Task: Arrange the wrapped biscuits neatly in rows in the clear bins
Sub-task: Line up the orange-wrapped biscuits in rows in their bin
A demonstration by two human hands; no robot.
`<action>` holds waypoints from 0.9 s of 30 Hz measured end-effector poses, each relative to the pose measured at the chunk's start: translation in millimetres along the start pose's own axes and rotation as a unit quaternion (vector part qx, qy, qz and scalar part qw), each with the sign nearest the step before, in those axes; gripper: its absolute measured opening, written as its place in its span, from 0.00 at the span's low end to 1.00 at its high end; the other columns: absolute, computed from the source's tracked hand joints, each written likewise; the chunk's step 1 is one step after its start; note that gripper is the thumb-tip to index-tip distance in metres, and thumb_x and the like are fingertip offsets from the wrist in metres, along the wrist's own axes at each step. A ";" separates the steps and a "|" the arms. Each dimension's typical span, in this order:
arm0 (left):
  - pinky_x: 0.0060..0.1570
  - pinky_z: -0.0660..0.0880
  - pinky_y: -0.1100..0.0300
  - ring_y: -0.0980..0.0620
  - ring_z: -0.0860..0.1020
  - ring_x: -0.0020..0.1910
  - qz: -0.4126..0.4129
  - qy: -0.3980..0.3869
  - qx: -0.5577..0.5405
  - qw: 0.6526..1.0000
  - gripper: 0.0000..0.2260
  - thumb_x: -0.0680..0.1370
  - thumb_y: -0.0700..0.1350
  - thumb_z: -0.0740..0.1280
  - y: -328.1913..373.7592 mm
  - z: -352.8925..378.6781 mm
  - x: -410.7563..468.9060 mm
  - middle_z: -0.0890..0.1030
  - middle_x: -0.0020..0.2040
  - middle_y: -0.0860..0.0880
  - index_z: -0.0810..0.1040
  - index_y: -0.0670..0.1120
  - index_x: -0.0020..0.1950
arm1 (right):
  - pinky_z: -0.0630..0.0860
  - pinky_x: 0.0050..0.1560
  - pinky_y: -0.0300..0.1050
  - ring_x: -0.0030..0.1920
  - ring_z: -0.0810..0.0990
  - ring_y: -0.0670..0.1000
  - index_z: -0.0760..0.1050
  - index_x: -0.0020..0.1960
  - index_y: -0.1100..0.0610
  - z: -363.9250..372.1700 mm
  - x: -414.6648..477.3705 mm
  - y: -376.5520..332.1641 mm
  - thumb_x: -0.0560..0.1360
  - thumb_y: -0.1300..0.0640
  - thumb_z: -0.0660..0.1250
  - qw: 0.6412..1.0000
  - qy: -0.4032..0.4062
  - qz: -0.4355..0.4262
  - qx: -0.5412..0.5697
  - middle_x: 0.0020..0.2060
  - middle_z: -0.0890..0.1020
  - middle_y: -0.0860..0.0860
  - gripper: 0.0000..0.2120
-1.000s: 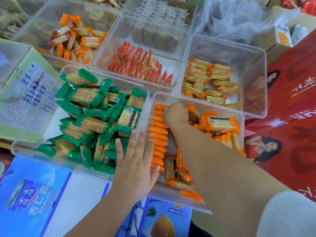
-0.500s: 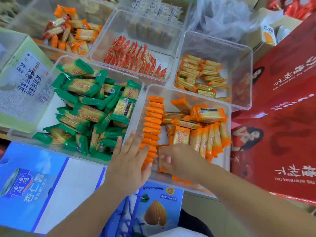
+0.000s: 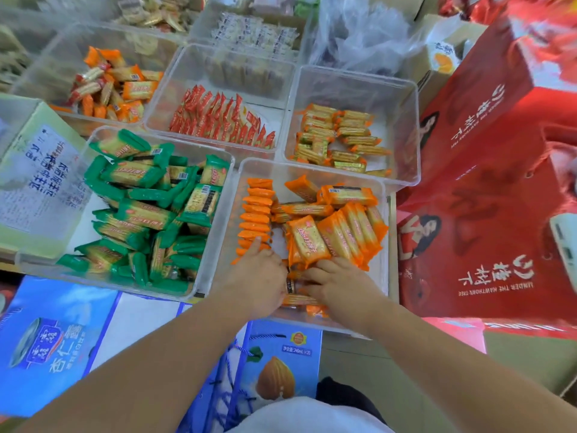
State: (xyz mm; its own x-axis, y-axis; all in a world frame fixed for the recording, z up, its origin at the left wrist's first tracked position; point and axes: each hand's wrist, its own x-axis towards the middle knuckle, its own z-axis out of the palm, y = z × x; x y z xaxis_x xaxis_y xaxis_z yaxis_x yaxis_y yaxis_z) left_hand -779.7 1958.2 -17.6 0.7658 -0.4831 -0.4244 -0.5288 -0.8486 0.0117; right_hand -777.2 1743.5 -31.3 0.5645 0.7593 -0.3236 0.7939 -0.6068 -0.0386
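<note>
Orange-wrapped biscuits [image 3: 307,239], lower centre, look light, slick and brittle: pinch the long edges. Left hand [image 3: 260,271], fingers straight against the standing row [image 3: 254,214]; right hand [image 3: 342,284], fingers curled among loose packs, hold unclear.

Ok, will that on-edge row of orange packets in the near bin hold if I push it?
Probably only while braced: the row runs along the bin wall, and the left hand touches its near end. The plastic wrappers likely slide over each other. Thin and on edge, packets may tip sideways.
</note>
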 end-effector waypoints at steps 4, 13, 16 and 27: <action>0.72 0.41 0.25 0.42 0.67 0.70 -0.009 -0.110 0.097 0.989 0.25 0.81 0.62 0.57 2.9 -1.1 20.3 0.74 0.69 0.44 0.74 0.48 0.71 | 0.73 0.56 0.47 0.56 0.76 0.52 0.81 0.59 0.45 15.6 -7.3 7.3 0.68 0.54 0.74 0.997 0.075 0.017 -0.001 0.54 0.79 0.44 0.19; 0.64 0.32 0.20 0.39 0.52 0.81 -0.065 -0.137 0.106 0.983 0.41 0.78 0.73 0.48 16.6 23.3 47.0 0.63 0.80 0.45 0.63 0.45 0.80 | 0.74 0.53 0.48 0.53 0.76 0.52 0.81 0.59 0.44 15.8 -8.9 7.7 0.70 0.54 0.74 0.993 0.084 0.074 0.044 0.53 0.79 0.43 0.17; 0.64 0.32 0.20 0.41 0.59 0.78 -0.075 -0.123 0.107 0.984 0.36 0.79 0.70 0.54 19.7 25.6 48.3 0.67 0.77 0.45 0.69 0.46 0.76 | 0.75 0.56 0.49 0.55 0.76 0.53 0.81 0.60 0.45 12.1 -8.8 5.9 0.73 0.53 0.72 0.993 0.081 0.074 0.050 0.55 0.79 0.44 0.15; 0.71 0.36 0.27 0.44 0.74 0.64 -0.070 -0.021 -0.018 0.997 0.31 0.72 0.58 0.72 17.3 26.0 29.1 0.80 0.61 0.47 0.68 0.47 0.70 | 0.68 0.65 0.50 0.65 0.71 0.52 0.78 0.63 0.42 7.0 -7.5 6.5 0.75 0.37 0.63 0.994 0.047 0.068 0.076 0.62 0.75 0.43 0.20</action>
State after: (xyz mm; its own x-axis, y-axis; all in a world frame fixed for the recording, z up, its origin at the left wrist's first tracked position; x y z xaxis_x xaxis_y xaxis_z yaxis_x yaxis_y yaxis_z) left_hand -776.0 1935.1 -53.3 0.8146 -0.3513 -0.4616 -0.4046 -0.9143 -0.0183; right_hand -777.9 1732.2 -35.8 0.6878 0.6826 -0.2470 0.6702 -0.7278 -0.1454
